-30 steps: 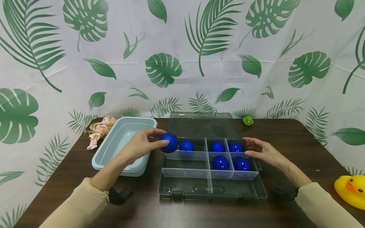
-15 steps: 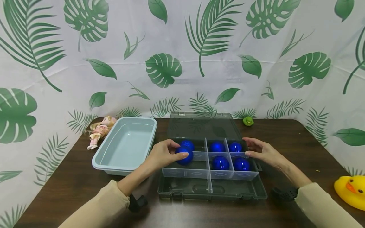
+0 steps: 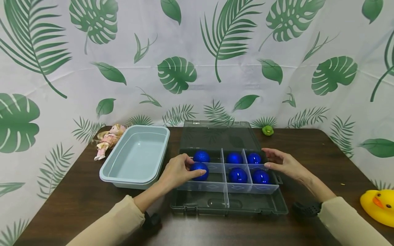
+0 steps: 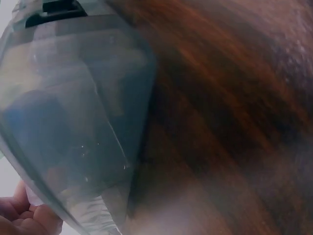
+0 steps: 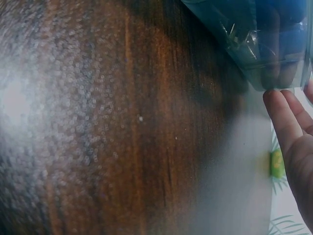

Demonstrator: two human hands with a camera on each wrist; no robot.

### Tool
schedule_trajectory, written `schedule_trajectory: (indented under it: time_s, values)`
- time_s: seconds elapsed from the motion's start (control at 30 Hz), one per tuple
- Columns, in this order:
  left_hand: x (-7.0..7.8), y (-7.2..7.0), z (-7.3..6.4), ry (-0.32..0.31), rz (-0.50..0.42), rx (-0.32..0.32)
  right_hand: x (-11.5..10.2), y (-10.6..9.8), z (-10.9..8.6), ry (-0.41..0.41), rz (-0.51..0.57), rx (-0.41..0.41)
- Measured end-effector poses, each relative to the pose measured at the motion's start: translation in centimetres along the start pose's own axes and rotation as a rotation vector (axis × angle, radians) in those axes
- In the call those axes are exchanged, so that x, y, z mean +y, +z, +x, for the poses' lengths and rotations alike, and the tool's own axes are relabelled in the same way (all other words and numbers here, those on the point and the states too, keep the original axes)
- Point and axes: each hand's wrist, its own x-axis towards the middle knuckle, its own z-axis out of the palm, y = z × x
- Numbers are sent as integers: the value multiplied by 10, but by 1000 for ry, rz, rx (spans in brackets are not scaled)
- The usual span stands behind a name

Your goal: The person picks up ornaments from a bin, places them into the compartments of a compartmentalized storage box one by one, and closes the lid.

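Note:
My left hand (image 3: 176, 172) grips a glittery blue ball (image 3: 199, 171) between thumb and fingers, down in the left compartment of the box's middle row. The box (image 3: 200, 201) is a smoky clear plastic organizer with its lid (image 3: 218, 135) folded back. Right behind that ball, another glittery blue ball (image 3: 201, 156) fills part of the back left compartment. Shinier blue balls (image 3: 238, 175) sit singly in the small compartments to the right. At the box's right side, my right hand (image 3: 284, 164) touches the wall with fairly straight fingers (image 5: 281, 115), thumb near the rim.
A pale blue basin (image 3: 133, 181) stands left of the box, with a doll (image 3: 107, 140) lying beyond it. Behind the box on the right is a small green toy (image 3: 267, 130). A yellow rubber duck (image 3: 378, 206) sits at the far right of the dark wooden table (image 3: 311, 147).
My left hand has carried the glittery blue ball rightward from beside the basin and lowered it into the middle left compartment. My right hand has stayed at the box's side.

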Motion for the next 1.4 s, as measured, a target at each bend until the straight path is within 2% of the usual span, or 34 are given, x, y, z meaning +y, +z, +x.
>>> schedule_trajectory:
  time_s: [0.17,0.47,0.57,0.7,0.77,0.83,0.97,1.07,1.4]
  values:
    - [-1,0,0,35,22,1,-1,-1,0,3,2,0]
    - [-5,-3,-3,131,1,-23,0,1,0,4,-20,3]
    - [-6,-10,-2,169,-10,-25,0,2,-1,0,-26,1]
    - [-2,-30,6,197,-19,-6,-2,1,-2,-24,-23,-2]
    - [2,-42,13,170,-42,-12,-4,0,-2,-36,-23,-4]
    - [6,-53,20,105,-93,-32,-5,-1,-3,-36,-30,-5]
    - [12,-67,39,-29,-281,-93,-5,-3,-3,-41,-44,-10]
    - [14,-71,52,-87,-386,-111,-5,-4,-3,-48,-45,-17]
    - [15,-67,76,-209,-418,-125,-9,-5,-1,-22,-44,-36]
